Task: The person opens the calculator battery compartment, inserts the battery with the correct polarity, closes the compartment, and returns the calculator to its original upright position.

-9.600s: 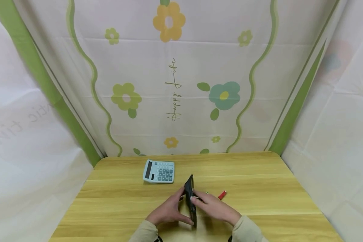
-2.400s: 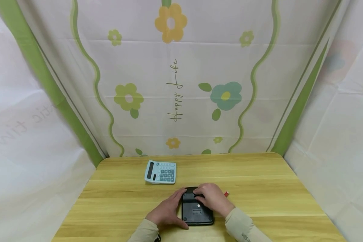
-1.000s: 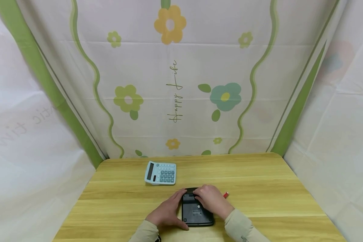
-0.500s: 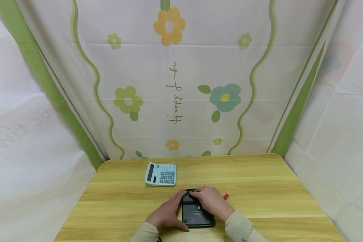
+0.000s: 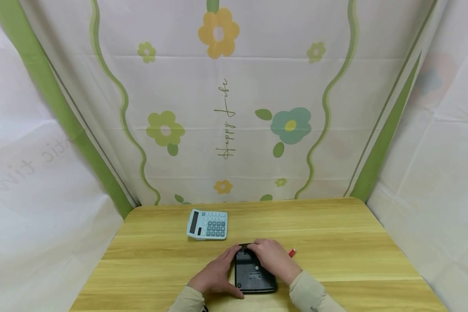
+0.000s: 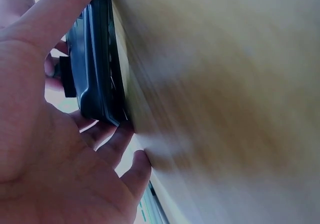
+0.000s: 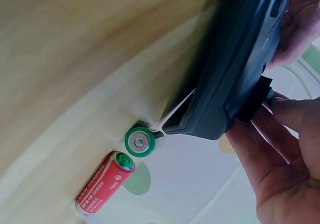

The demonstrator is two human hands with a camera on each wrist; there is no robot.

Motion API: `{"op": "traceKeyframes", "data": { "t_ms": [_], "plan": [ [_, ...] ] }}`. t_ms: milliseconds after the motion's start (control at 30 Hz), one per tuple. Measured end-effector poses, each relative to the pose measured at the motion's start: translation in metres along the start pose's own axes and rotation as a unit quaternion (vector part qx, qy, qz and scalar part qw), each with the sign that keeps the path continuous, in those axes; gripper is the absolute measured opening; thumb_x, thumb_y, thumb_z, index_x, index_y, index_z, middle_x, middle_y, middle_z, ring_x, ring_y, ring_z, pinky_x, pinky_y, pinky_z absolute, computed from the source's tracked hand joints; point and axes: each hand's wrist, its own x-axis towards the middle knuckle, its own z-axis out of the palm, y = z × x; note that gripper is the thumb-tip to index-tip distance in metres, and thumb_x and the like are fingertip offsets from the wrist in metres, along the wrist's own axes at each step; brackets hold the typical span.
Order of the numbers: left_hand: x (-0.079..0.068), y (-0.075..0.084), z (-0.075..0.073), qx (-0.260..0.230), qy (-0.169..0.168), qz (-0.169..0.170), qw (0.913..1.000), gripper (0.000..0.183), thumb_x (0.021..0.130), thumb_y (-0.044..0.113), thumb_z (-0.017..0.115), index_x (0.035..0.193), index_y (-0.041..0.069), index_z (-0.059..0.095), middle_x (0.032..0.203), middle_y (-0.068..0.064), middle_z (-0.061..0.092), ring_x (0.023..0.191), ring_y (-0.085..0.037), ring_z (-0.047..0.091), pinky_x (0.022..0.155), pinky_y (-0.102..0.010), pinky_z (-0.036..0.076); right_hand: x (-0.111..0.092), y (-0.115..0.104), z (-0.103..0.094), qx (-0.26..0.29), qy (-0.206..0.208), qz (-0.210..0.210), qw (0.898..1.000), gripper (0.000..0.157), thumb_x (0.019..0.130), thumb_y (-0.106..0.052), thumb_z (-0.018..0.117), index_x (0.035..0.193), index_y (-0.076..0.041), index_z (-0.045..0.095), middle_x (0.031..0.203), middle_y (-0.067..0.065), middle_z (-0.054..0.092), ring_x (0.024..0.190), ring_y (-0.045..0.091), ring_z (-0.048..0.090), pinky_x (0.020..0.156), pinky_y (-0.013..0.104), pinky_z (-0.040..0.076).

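A black calculator (image 5: 254,281) lies face down on the table, its underside with label and feet turned up. Along its left side my left hand (image 5: 216,273) holds it, thumb at the near edge and fingertips at the far corner. My right hand (image 5: 274,259) lies over its far right part. In the right wrist view, thumb and fingers pinch a small black battery cover (image 7: 255,101) that stands up from the calculator's back. Whatever lies under the cover is hidden. Close by, a red battery (image 7: 106,183) and a green-rimmed battery (image 7: 140,142) rest on the table.
A light blue calculator (image 5: 207,224) lies face up farther back on the wooden table (image 5: 335,242). Behind the table hangs a white curtain (image 5: 187,86) with flower prints, and similar cloth encloses both sides.
About ten seconds ago both hands held the black calculator up on edge; now it lies face down. Since then my right hand has come over its back. In the last second its fingers shifted only slightly.
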Motion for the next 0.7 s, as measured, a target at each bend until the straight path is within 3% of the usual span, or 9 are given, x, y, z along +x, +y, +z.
{"op": "traceKeyframes", "data": {
  "t_ms": [233, 433, 700],
  "plan": [
    [-0.0007, 0.0017, -0.0010, -0.015, -0.006, -0.006, 0.9998, 0.124, 0.055, 0.068, 0.080, 0.153, 0.034, 0.014, 0.157, 0.009, 0.021, 0.137, -0.021, 0.035, 0.105, -0.047, 0.041, -0.0005, -0.0028, -0.0043, -0.018, -0.030, -0.009, 0.999, 0.022, 0.090, -0.012, 0.064, 0.111, -0.014, 0.071, 0.095, 0.001, 0.068, 0.080, 0.014, 0.065, 0.070, 0.030, 0.057],
    [-0.0015, 0.0031, -0.0016, -0.014, -0.004, -0.006, 0.9999, 0.123, 0.055, 0.067, 0.081, 0.153, 0.032, 0.015, 0.157, 0.008, 0.022, 0.137, -0.021, 0.036, 0.106, -0.047, 0.040, 0.0021, -0.0007, -0.0049, -0.020, -0.014, -0.023, 0.999, 0.011, 0.091, -0.019, 0.066, 0.099, -0.016, 0.073, 0.084, -0.003, 0.068, 0.071, 0.008, 0.063, 0.063, 0.027, 0.056],
    [-0.0020, 0.0032, -0.0012, -0.011, 0.003, 0.001, 0.9999, 0.123, 0.055, 0.067, 0.081, 0.153, 0.031, 0.017, 0.157, 0.006, 0.022, 0.136, -0.022, 0.037, 0.107, -0.048, 0.039, 0.0024, 0.0004, -0.0052, -0.018, -0.013, -0.028, 0.999, 0.010, 0.092, -0.019, 0.064, 0.096, -0.018, 0.074, 0.082, -0.004, 0.068, 0.070, 0.008, 0.063, 0.067, 0.032, 0.056]
  ]
}}
